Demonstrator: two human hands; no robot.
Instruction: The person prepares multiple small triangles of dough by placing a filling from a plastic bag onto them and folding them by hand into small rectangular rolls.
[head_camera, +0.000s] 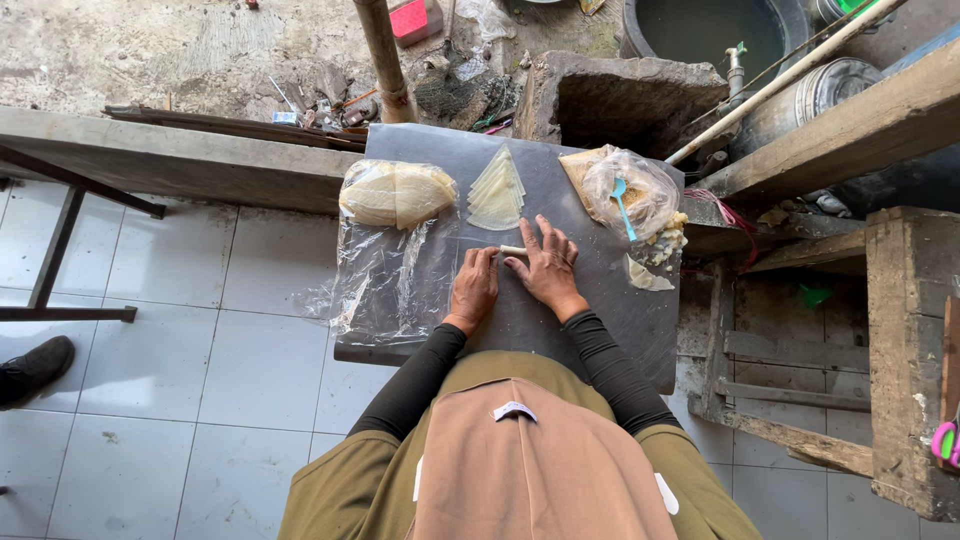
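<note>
White floor tiles (180, 330) at far left, with a black shoe (35, 368) at the edge and a dark metal frame (60, 250) above it. Grey board serving as bench (590, 320) further right, laid across the lap, half covered by a crumpled clear plastic sheet (385, 285). Bag of pale round wrappers (397, 193) at the sheet's far end. Next along, stack of thin triangular wrappers (497, 192), fanned and lying flat, just beyond the hands. Left hand (474, 287) lying knuckles up on the bench, fingers curled down onto the near end of a small pale roll (511, 249), pressing rather than gripping. Roll lying flat on the grey surface between both hands, below the triangle stack. Right hand (546, 268) just beside, fingers spread and flat, fingertips resting against the roll, nothing clenched. Black sleeves (610, 370) and olive clothing below. Further right, clear bag of yellowish filling (640, 195) with a light-blue spoon (622, 207) inside, and one loose triangular wrapper (646, 275) close to the bench edge. Rough wooden beam (850, 130) and weathered crate (900, 350) at far right.
</note>
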